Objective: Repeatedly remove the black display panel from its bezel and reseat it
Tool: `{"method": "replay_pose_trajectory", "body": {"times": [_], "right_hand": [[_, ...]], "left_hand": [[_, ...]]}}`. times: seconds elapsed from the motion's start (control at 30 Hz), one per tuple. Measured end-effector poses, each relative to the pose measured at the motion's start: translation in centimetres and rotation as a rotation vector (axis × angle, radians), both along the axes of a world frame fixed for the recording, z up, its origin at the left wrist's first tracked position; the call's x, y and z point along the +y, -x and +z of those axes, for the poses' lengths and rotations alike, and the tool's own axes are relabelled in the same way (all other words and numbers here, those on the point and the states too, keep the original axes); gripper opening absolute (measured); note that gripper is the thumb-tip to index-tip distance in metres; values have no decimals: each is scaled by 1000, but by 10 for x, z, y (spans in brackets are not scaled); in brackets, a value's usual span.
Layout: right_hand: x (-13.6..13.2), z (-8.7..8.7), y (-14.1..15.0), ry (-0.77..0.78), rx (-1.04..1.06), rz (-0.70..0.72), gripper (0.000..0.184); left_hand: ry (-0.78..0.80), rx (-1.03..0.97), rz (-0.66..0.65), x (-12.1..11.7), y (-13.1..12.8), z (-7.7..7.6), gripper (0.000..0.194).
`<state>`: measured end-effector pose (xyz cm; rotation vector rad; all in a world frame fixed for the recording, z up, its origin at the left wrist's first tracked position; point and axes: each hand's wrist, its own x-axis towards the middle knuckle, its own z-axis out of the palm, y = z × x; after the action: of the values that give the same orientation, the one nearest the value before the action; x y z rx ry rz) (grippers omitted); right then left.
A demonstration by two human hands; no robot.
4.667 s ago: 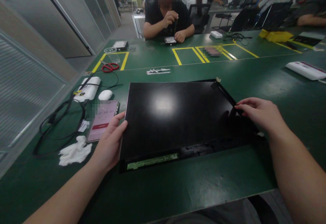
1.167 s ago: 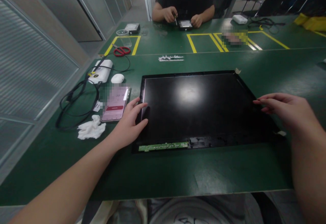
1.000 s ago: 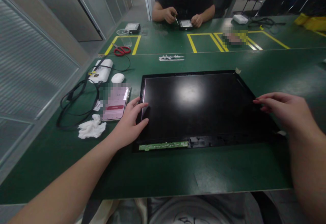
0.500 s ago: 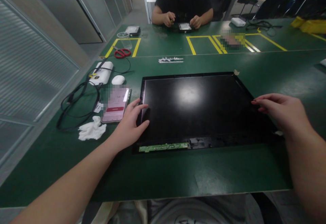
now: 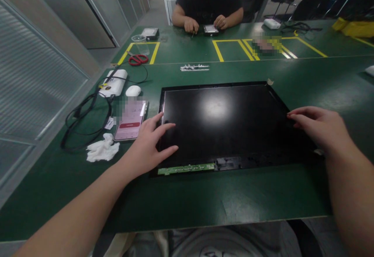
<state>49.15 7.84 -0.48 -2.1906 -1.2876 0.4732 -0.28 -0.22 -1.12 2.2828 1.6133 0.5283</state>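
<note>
A black LCD display panel (image 5: 233,124) lies flat on the green table, its glossy face up. A narrow green circuit board (image 5: 187,168) runs along the left part of its near edge. My left hand (image 5: 149,142) is spread over the panel's left edge, thumb and index finger reaching above the dark surface. At the right edge, my right hand (image 5: 318,126) has its thumb and fingertips pinched together. Whatever they may hold is too small to make out. Small pale tape tabs (image 5: 270,82) stick out at the panel's right corners.
Left of the panel are a phone (image 5: 131,120), crumpled tissue (image 5: 103,147), a white mouse-shaped item (image 5: 133,91), a white power bank (image 5: 113,82), black cables (image 5: 84,120) and red scissors (image 5: 138,59). Across the table (image 5: 204,202), a co-worker (image 5: 209,3) handles a hard drive (image 5: 210,30).
My left hand has shifted slightly inward over the panel, its fingers spreading wider. My right hand stays pinched at the right edge. The co-worker's hands have moved around the hard drive.
</note>
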Motion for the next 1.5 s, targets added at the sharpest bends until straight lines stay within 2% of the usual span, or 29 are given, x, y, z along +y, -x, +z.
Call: {"method": "replay_pose_trajectory", "body": {"times": [0.13, 0.33, 0.43, 0.7, 0.87, 1.13, 1.37, 1.5], "right_hand": [[-1, 1, 3, 15, -9, -14, 26], [-1, 5, 10, 6, 24, -19, 21], [-1, 6, 11, 12, 9, -16, 20], [-3, 12, 18, 32, -18, -38, 18], [-3, 12, 18, 19, -18, -29, 22], [-1, 5, 9, -25, -31, 20, 28], [-3, 12, 14, -8, 103, 39, 21], [-2, 7, 4, -22, 132, 60, 25]], "left_hand": [[-44, -7, -242, 0, 2, 4, 50], [-35, 9, -407, 1, 4, 15, 30], [-16, 32, -460, -1, 5, 23, 27], [-15, 149, -482, -6, 14, 36, 32], [46, 160, -460, -6, 15, 40, 35], [76, 139, -427, -5, 13, 40, 38], [65, 141, -419, -4, 12, 36, 39], [73, 129, -420, -5, 11, 37, 39]]}}
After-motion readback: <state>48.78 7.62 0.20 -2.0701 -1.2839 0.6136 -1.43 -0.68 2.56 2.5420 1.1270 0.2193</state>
